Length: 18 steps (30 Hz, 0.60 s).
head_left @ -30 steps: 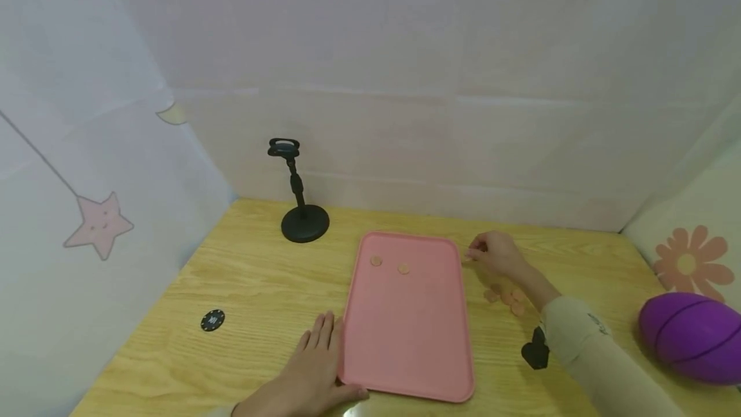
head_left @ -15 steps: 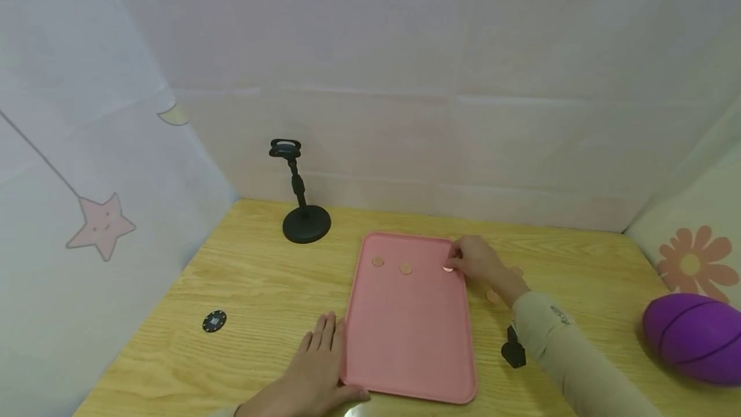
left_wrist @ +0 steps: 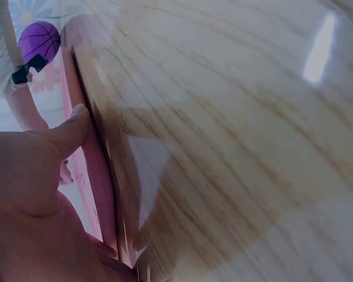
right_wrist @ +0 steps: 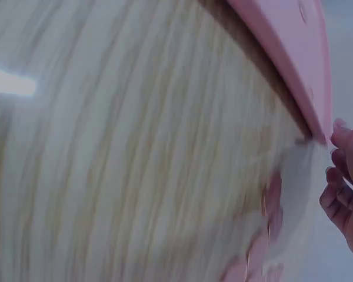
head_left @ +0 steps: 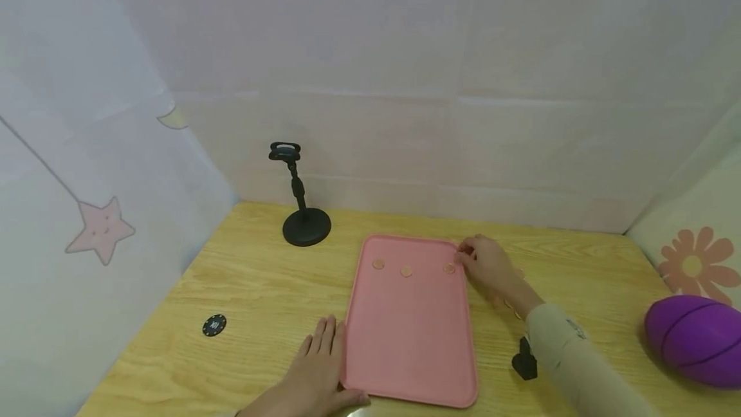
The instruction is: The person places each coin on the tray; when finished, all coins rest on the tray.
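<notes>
Tray coins (head_left: 406,271): three counted, lying flat and apart in a rough row at the far end of the pink tray (head_left: 410,340); the rightmost is placed near the right rim, just beside the right fingertips.
Table coins (right_wrist: 257,252): bunched on the table (head_left: 272,282) to the right of the tray, partly hidden by the right forearm in the head view; no reliable count can be made.
Right hand (head_left: 487,265): held at the tray's far right corner; fingers loosely bent, no coin seen between them; whether the rim is touched cannot be told.
Left hand (head_left: 315,365): laid along the tray's left side; fingers straight, nothing gripped; thumb brought to the near edge.
Coin handling: judged light, thin and stiff; unlikely to be broken, but easily slipped from smooth fingertips.
Coin hold: best taken by the edge between thumb and forefinger; where flat on the table, a nail may be needed beneath, or the coin may be slid first; an overlapping one should be lifted more easily.
Tray handling: judged light and fairly stiff; could be shifted on the glossy table if knocked, so a steadying hand at the side is thought useful; best lifted by opposite rims.
Nearby: purple ball (head_left: 697,341) at far right; black stand (head_left: 306,227) behind, to the left.
</notes>
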### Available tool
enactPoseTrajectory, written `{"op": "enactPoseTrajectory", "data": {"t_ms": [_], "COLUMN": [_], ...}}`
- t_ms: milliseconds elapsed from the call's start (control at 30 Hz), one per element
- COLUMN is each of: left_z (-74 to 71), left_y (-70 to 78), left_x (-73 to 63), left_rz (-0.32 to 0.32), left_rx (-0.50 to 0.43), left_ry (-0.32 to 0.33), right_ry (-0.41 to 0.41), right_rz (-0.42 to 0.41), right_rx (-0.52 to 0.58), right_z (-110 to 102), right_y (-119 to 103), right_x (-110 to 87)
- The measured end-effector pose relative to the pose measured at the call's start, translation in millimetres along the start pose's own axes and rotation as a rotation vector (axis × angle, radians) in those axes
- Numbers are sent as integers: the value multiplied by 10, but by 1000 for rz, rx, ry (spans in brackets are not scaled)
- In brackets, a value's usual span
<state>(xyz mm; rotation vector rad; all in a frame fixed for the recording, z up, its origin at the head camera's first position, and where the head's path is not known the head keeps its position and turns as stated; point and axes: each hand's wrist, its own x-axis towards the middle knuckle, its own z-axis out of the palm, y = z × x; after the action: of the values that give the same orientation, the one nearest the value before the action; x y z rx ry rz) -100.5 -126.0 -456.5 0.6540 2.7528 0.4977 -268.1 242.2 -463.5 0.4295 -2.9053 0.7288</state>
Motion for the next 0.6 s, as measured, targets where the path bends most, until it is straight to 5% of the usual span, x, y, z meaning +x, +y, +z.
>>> {"op": "enactPoseTrajectory", "data": {"t_ms": [167, 333, 600], "left_z": [-11, -29, -17], "left_y": [7, 6, 18], "left_x": [-5, -13, 9], "left_rz": [-5, -7, 0], "left_rx": [-7, 7, 20], "left_ry": [-14, -26, -25], "right_ry": [-86, -117, -88], "right_rz": [94, 84, 77], "right_rx": [-84, -15, -19], "right_z": [-340, -483, -523], "right_y": [351, 700, 750], "right_x": [-261, -481, -583]}}
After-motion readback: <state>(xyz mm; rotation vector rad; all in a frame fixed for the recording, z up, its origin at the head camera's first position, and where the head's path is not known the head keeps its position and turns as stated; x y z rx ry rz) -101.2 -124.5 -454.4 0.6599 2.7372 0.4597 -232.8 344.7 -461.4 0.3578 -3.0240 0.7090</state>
